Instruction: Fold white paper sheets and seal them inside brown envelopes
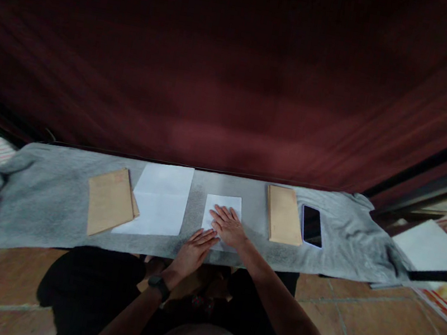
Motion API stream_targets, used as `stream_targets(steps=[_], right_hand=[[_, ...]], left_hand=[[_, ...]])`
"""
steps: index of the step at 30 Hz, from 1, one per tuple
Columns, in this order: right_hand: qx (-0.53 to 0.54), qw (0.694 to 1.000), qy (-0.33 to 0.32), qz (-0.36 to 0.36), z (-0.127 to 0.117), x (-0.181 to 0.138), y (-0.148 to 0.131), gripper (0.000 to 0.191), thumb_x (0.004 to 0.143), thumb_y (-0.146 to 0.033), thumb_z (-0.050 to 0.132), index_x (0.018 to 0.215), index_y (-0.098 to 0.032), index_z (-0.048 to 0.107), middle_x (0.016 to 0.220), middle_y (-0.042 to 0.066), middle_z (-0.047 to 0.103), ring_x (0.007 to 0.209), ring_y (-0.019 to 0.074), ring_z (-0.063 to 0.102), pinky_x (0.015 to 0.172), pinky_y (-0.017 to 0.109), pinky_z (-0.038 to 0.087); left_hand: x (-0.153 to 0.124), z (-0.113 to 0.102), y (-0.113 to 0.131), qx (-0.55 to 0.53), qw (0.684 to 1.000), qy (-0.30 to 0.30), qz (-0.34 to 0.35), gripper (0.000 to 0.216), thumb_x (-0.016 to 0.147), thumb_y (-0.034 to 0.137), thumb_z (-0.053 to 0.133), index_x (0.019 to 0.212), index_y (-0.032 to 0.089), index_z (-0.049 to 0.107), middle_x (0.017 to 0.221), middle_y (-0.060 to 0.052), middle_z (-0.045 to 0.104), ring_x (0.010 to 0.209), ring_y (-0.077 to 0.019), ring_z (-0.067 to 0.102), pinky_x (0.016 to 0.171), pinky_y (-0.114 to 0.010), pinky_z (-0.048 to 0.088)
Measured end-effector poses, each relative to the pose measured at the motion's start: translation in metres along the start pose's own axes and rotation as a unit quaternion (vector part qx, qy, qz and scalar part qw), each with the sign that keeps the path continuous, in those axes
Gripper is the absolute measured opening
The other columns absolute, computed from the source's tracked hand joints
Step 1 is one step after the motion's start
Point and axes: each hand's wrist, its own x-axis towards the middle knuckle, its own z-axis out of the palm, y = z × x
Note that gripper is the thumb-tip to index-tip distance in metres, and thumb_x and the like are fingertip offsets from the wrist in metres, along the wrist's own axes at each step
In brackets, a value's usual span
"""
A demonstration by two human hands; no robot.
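A small white sheet of paper, apparently folded [211,203], lies on the grey cloth in front of me. My right hand [228,226] rests flat on it with the fingers stretched out. At its lower left corner, my left hand [196,249] lies with fingers extended, touching the paper's near edge. Neither hand grips anything. Left of the folded paper is a larger white sheet [163,197]. Brown envelopes [111,200] overlap that sheet's left side. To the right sits a neat stack of brown envelopes [286,216].
A phone [312,226] with a dark screen lies right of the envelope stack. The grey cloth [50,191] covers a narrow bench or table. Behind it rises a dark red surface [233,107]. A white sheet-like object [431,246] is at the far right.
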Motion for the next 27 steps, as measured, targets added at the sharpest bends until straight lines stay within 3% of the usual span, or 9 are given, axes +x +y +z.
stream_targets(steps=[6, 10, 13, 19, 27], right_hand=[[-0.007, 0.999, 0.007, 0.052, 0.007, 0.022, 0.021, 0.052, 0.105, -0.031, 0.041, 0.156, -0.025, 0.035, 0.161, 0.007, 0.036, 0.148, 0.0217, 0.036, 0.125, 0.048, 0.017], [-0.008, 0.992, 0.012, 0.123, 0.004, 0.023, 0.027, 0.056, 0.104, -0.024, 0.038, 0.159, -0.018, 0.026, 0.161, 0.012, 0.033, 0.148, 0.0226, 0.035, 0.125, 0.050, 0.016], [-0.004, 0.983, 0.032, 0.183, 0.005, 0.003, 0.009, 0.055, 0.105, -0.027, 0.034, 0.158, -0.013, 0.028, 0.160, 0.015, 0.034, 0.148, 0.0241, 0.035, 0.124, 0.052, 0.020], [0.014, 0.987, 0.082, 0.140, 0.010, -0.065, -0.042, 0.054, 0.106, -0.035, 0.037, 0.156, -0.014, 0.034, 0.157, 0.013, 0.041, 0.146, 0.0250, 0.039, 0.121, 0.048, 0.030], [-0.006, 0.978, 0.116, 0.176, 0.001, -0.102, -0.038, 0.059, 0.106, -0.038, 0.037, 0.158, -0.011, 0.028, 0.156, 0.017, 0.042, 0.144, 0.0306, 0.040, 0.118, 0.053, 0.031]], left_hand=[[-0.001, 0.000, 0.000, 0.003, 1.000, 0.008, 0.001, 0.046, 0.094, 0.010, 0.044, 0.136, 0.024, 0.059, 0.146, -0.003, 0.058, 0.139, -0.0160, 0.048, 0.121, -0.045, 0.035], [-0.001, -0.001, 0.003, 0.030, 0.999, 0.004, 0.011, 0.046, 0.096, 0.011, 0.043, 0.139, 0.022, 0.056, 0.148, -0.005, 0.056, 0.140, -0.0173, 0.048, 0.121, -0.045, 0.034], [-0.001, 0.000, 0.004, 0.048, 0.999, -0.003, 0.011, 0.047, 0.096, 0.011, 0.043, 0.139, 0.020, 0.056, 0.148, -0.006, 0.055, 0.140, -0.0181, 0.048, 0.122, -0.045, 0.034], [-0.001, 0.001, 0.006, 0.053, 0.999, -0.006, 0.003, 0.048, 0.095, 0.011, 0.042, 0.140, 0.018, 0.056, 0.147, -0.008, 0.057, 0.140, -0.0188, 0.049, 0.122, -0.045, 0.034], [-0.001, -0.004, 0.005, 0.034, 0.999, -0.014, 0.003, 0.049, 0.095, 0.012, 0.041, 0.142, 0.020, 0.053, 0.151, -0.007, 0.052, 0.142, -0.0181, 0.045, 0.122, -0.045, 0.034]])
